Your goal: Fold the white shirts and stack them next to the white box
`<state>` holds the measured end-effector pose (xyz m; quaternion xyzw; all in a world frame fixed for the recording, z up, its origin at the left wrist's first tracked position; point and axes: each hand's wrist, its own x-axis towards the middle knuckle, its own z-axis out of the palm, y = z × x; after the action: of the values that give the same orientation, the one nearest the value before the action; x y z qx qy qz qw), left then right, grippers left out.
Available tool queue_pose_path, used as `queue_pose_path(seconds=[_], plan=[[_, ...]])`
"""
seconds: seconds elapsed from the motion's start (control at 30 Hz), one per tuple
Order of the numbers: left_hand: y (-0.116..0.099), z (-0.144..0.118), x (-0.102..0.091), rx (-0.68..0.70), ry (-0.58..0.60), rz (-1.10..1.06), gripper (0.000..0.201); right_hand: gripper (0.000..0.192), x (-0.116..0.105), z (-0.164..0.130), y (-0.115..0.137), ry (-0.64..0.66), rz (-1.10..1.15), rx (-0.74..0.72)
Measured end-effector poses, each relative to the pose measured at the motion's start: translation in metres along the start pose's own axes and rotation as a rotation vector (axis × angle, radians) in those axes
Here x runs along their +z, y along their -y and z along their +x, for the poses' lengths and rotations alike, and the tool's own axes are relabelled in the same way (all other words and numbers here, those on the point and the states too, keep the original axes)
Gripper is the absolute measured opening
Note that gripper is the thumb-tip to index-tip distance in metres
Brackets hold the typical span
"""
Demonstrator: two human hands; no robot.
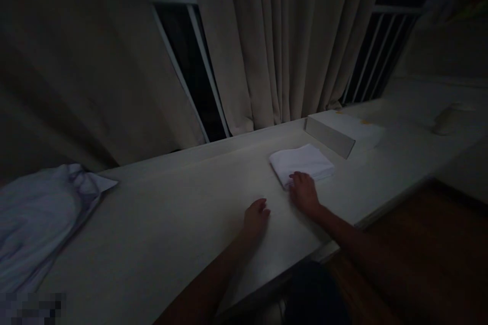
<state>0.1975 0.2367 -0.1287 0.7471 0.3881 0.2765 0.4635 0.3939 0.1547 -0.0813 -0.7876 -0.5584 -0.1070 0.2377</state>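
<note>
While the left hand [256,216] rests loose on the table [171,213], the right hand [304,191] presses flat on a folded towel [303,162] — gripping nothing.

Bare tabletop [163,223] runs wide and unobstructed from the left hand [256,217] leftward as far as the crumpled pale garment [41,213], which occupies the far left end and overhangs the front edge. Between the two hands, a narrow open strip of surface. The right hand [304,192] rests against the near edge of the folded white cloth [303,163], which blocks forward travel there. Just behind and right of the cloth stands a low white box [339,132], close beside it. Curtains [282,45] hang down to the rear edge, closing the back. Right of the box the surface lies open; a small dim object [446,121] sits far right, indistinct.
</note>
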Motion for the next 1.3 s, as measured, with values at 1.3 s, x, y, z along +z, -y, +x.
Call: queue_pose_path(seconds=[1.3], plan=[[0.118, -0.284, -0.61, -0.853, -0.997, 0.863, 0.012, 0.034, 0.12, -0.088, 0.187, -0.039, -0.073, -0.25]])
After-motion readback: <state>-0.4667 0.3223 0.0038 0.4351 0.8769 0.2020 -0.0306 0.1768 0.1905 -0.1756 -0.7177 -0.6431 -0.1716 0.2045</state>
